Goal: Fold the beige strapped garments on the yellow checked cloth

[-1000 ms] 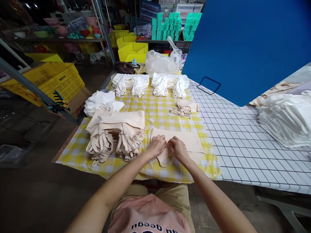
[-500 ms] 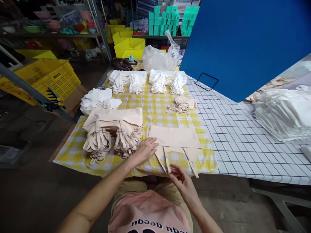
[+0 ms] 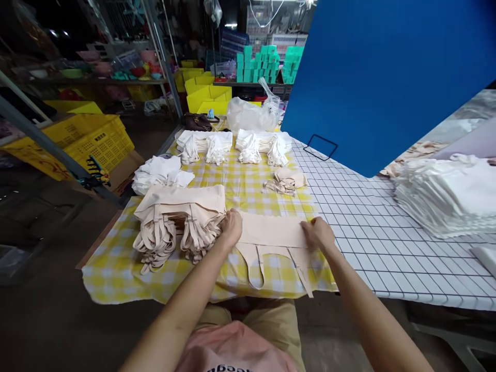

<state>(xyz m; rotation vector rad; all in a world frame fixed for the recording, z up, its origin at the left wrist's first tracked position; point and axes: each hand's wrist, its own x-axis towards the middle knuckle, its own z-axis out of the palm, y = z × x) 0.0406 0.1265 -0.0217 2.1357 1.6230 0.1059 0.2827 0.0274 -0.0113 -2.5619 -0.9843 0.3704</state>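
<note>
A beige strappy camisole (image 3: 271,231) lies spread on the yellow checked cloth in front of me, its straps pointing toward my body. At its left edge, my left hand (image 3: 231,227) is closed on the upper corner. My right hand (image 3: 320,232) pinches the right edge near the other upper corner; the fingertips are partly hidden. Just left of my left hand sits a thick stack of beige camisoles (image 3: 182,199), straps bunched toward me. Behind the spread one lies a small crumpled beige camisole (image 3: 290,178).
Two white camisole stacks (image 3: 205,140) stand farther back, with a crumpled white pile (image 3: 157,173) on the left. A clear plastic bag (image 3: 250,114) and a dark handbag (image 3: 197,122) are behind them. A large blue board (image 3: 380,77) and more white garments (image 3: 445,194) take up the right.
Both hands have moved to the camisole's upper corners: my right hand left the straps and went up and right, my left hand shifted up the left edge. Both have closed on the fabric.
</note>
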